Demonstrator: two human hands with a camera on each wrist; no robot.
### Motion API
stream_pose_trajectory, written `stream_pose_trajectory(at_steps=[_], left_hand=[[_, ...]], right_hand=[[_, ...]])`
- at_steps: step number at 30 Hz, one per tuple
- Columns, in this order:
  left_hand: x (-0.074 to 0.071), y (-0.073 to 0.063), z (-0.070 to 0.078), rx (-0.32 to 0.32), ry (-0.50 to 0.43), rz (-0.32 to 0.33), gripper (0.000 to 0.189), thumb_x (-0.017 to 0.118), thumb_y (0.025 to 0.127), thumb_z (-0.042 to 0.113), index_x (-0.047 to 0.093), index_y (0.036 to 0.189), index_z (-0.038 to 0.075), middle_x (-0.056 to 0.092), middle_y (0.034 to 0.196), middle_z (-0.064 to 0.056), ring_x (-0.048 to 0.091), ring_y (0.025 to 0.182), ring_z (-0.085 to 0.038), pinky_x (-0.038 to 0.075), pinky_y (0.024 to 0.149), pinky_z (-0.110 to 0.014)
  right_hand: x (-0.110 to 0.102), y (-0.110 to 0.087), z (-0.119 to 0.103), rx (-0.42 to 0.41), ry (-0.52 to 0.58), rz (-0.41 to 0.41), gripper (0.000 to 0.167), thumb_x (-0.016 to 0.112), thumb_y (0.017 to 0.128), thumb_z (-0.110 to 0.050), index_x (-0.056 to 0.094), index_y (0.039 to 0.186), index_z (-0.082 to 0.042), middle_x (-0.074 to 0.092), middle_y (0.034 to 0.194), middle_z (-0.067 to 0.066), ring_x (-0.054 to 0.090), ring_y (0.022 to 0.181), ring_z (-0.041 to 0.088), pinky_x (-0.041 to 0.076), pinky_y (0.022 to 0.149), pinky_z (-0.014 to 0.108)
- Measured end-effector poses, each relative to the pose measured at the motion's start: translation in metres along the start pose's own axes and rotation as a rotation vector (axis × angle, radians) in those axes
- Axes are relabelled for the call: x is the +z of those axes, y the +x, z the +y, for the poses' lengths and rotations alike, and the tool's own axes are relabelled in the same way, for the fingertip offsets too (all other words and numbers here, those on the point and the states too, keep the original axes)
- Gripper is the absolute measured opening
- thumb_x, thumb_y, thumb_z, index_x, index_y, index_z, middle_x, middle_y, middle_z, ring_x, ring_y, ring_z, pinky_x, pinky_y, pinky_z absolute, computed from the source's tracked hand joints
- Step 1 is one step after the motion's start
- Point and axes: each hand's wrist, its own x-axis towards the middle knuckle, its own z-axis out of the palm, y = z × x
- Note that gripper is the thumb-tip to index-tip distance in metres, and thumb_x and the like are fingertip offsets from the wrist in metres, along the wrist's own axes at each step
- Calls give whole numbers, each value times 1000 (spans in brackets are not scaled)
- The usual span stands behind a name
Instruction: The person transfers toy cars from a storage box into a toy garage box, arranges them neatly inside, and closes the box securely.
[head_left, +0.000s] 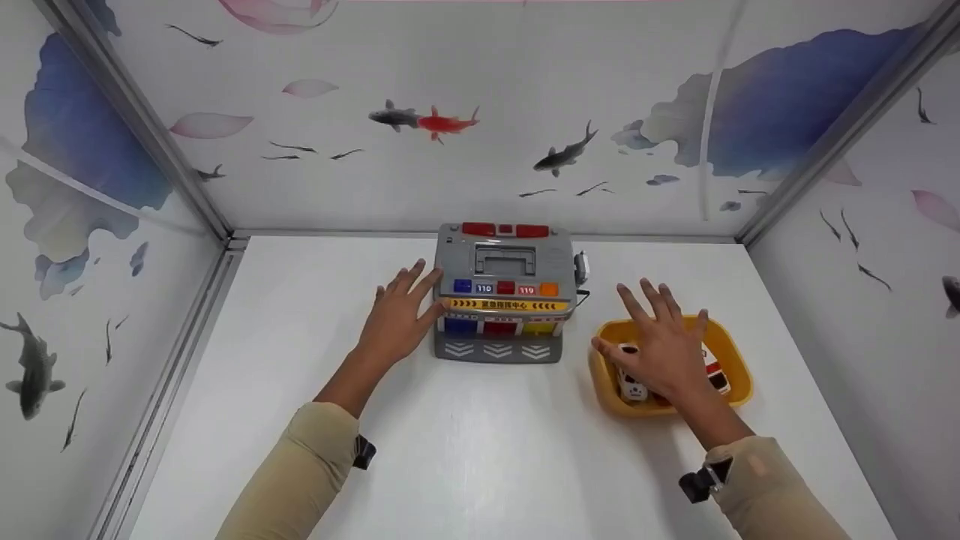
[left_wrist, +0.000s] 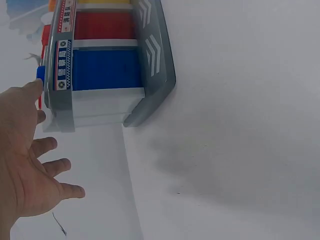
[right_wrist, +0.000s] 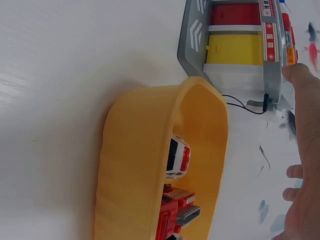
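Observation:
A grey toy garage (head_left: 506, 262) with blue, red and yellow doors stands at the back middle of the white table. At its left side is my left hand (head_left: 397, 319), fingers spread, thumb overlapping the front left corner. In the left wrist view the blue door (left_wrist: 107, 69) and a grey ramp with white arrows show near that hand. My right hand (head_left: 664, 349) hovers with spread fingers over a yellow basin (head_left: 739, 360), holding nothing. Inside the basin lie a white toy car (right_wrist: 178, 157) and a red toy vehicle (right_wrist: 175, 210); the hand partly hides them in the head view.
A small handset-like piece (head_left: 582, 268) with a black cord hangs on the garage's right side. White panels (head_left: 480, 180) printed with fish and petals enclose the table (head_left: 480, 450) at the back and both sides.

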Motion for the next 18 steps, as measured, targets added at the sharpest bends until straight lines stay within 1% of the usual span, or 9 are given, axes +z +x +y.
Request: stream_pose_trajectory(at_steps=[6,14,18], left_hand=[[4,2,-2,-14,-52,17,73,48,113,64,36,175,27,28,185,-7,27,171,-38,23,136,-73],[10,3,2,-10,-80,53,67,45,115,63,44,171,26,38,181,-7,36,168,-35,27,136,-70],[13,3,2,-17,-85,64,66,45,115,63,47,170,27,41,179,-6,39,167,-34,29,136,-66]], right_hand=[[-1,3,-8,-20,11,5,100,61,97,-80,25,177,-33,21,186,15,21,170,48,7,125,92],[-3,8,-19,-48,42,1,99,62,96,-81,29,176,-33,22,186,14,21,171,47,5,126,91],[-2,11,-26,-62,45,-16,99,60,97,-82,29,176,-32,22,186,13,21,171,47,5,127,91]])
